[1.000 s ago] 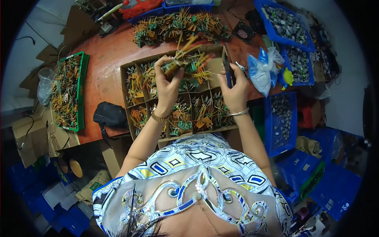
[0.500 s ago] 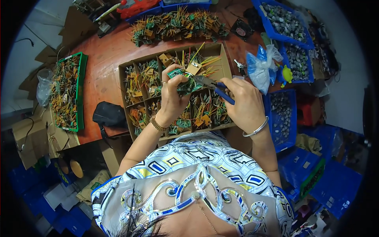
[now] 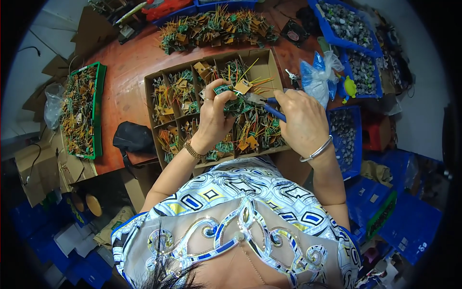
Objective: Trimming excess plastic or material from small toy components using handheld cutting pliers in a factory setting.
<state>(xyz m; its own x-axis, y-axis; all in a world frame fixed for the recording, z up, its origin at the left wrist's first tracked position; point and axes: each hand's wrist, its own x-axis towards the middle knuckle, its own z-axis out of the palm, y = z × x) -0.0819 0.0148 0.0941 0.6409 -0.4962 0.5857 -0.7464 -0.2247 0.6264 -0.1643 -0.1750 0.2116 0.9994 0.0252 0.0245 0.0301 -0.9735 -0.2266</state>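
Over a divided cardboard box, my left hand pinches a small green circuit board. A tan board with red and yellow wires sits right beside it; whether the two are joined is hidden. My right hand is closed round blue-handled cutting pliers, whose metal jaws reach to the boards at my left fingertips. I cannot make out what lies between the jaws. Beneath my hands, the box's compartments hold many wired boards in green and tan.
A long heap of wired boards lies at the far side of the table. On the left are a green tray of boards and a black pouch. Blue bins of small parts and a tied plastic bag stand right.
Both hands have shifted slightly to the right, carrying the boards and pliers along. The tan board has turned a little and sits lower. Both grips persist.
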